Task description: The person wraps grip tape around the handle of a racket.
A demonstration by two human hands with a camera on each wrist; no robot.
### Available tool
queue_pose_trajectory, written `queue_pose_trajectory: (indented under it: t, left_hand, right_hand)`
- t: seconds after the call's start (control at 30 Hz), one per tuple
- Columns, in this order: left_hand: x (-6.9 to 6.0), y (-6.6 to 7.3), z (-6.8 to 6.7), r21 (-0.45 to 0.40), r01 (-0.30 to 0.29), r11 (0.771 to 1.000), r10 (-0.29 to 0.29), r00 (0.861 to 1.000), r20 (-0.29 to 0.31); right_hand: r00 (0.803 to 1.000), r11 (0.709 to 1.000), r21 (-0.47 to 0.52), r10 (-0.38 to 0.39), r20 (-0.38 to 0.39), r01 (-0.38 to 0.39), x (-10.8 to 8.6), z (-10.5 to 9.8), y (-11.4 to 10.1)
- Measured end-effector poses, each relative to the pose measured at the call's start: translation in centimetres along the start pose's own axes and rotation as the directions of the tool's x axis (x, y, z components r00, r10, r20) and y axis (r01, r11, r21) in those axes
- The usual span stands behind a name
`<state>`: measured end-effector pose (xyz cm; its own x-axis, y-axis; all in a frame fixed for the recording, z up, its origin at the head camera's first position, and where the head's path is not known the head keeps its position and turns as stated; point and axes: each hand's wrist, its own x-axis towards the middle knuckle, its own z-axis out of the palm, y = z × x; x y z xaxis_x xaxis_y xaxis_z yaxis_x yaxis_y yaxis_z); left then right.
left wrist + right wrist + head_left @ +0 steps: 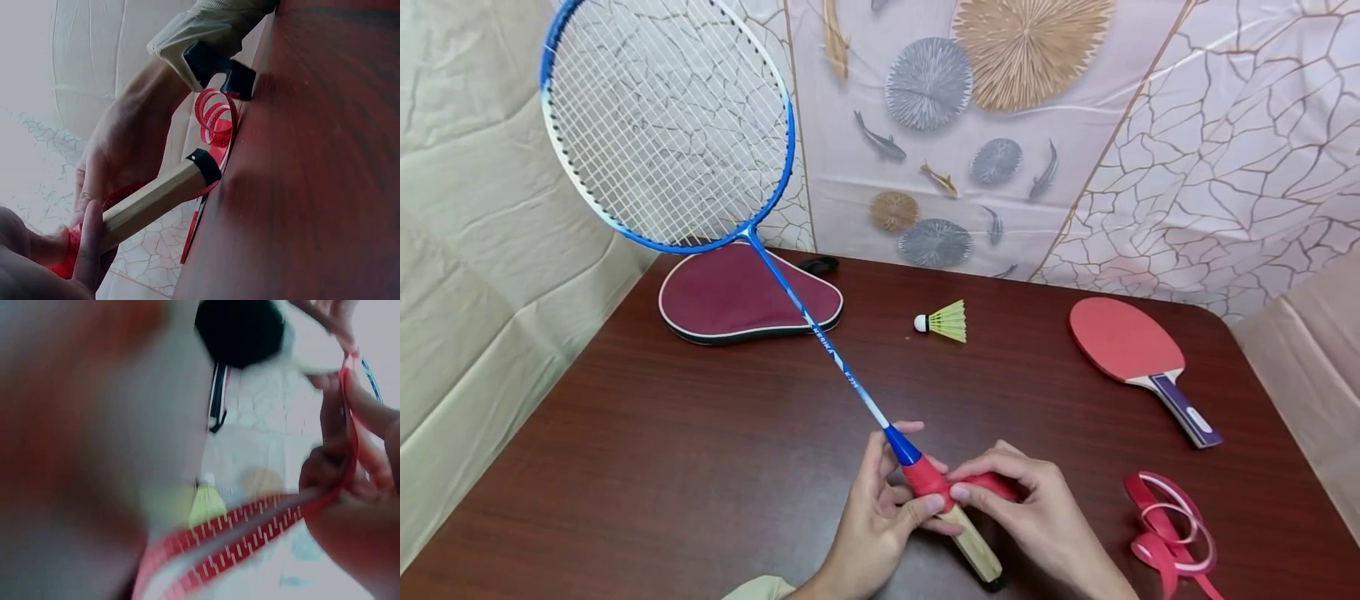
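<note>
A blue-and-white badminton racket slants up to the left, head raised, in the head view. My left hand holds its handle from the left, thumb on the red grip tape wrapped around the upper handle. Below the wrap, the wooden handle is bare, ending in a black butt cap. My right hand pinches the tape between thumb and forefinger beside the wrap. From that hand a perforated length of tape runs down, and its loose coils lie at the table's right.
A maroon paddle case lies at the back left, behind the racket shaft. A yellow shuttlecock rests mid-table, and a red table tennis paddle lies at the right. Patterned cloth hangs behind the brown table.
</note>
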<state>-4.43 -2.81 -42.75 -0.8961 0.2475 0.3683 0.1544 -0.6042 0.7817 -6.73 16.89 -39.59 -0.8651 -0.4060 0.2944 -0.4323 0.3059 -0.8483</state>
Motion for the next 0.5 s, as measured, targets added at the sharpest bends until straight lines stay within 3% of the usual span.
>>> queue_pose_trajectory:
  t: [0.13,0.27,0.5]
  left_hand:
    - [-0.04,-0.02,-0.11,0.022,0.043,0.999,-0.042,0.999,-0.029]
    - [-0.01,0.08,-0.22,0.07,0.087,0.994,-0.083,0.995,-0.06]
    - [0.04,0.14,-0.24,0.042,0.126,0.991,-0.125,0.992,-0.01]
  right_hand:
    - [0.999,0.998,-0.055,-0.009,0.047,0.011,-0.01,-0.53,-0.12]
    - [1.0,0.998,-0.068,-0.01,0.029,0.012,-0.07,-0.42,-0.22]
    - [0.999,0.998,-0.046,-0.035,-0.005,0.034,-0.08,-0.23,-0.18]
